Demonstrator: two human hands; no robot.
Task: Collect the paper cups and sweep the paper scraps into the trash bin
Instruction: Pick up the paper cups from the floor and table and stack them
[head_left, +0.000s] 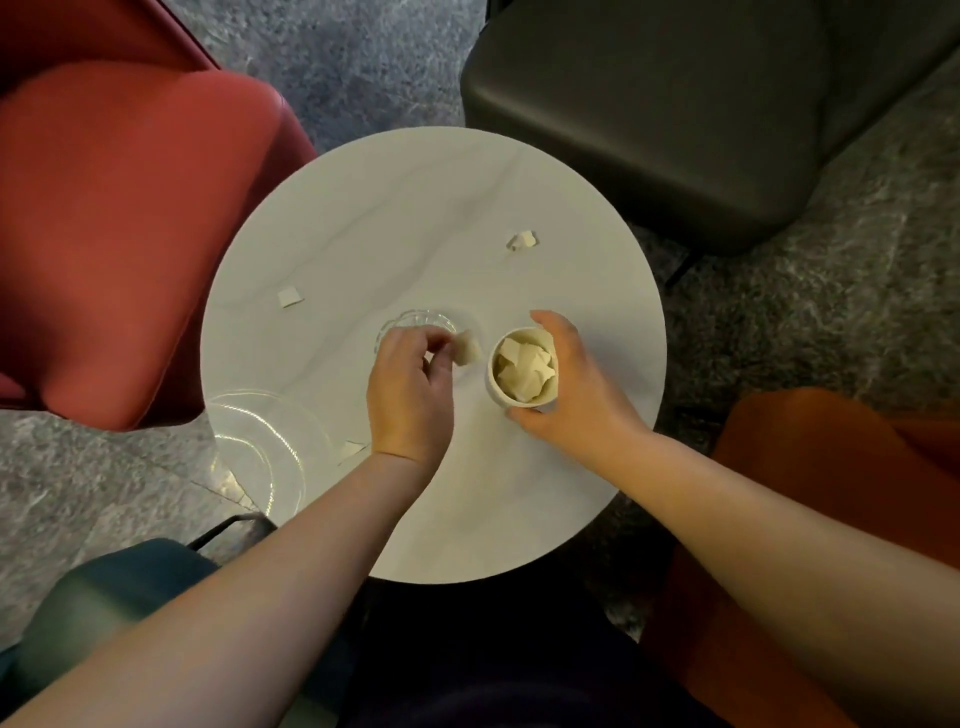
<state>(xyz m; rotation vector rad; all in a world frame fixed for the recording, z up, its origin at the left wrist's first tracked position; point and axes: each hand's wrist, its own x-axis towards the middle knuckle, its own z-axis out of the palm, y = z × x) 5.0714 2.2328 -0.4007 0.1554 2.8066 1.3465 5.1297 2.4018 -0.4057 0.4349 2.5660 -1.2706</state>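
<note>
Round white table: right hand clasps the scrap-filled cup, left hand pinches a scrap. Loose grip could drop it; cup could tip.

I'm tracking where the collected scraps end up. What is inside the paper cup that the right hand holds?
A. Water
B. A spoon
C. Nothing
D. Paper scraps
D: the paper cup gripped by the right hand is filled with crumpled paper scraps.
</note>
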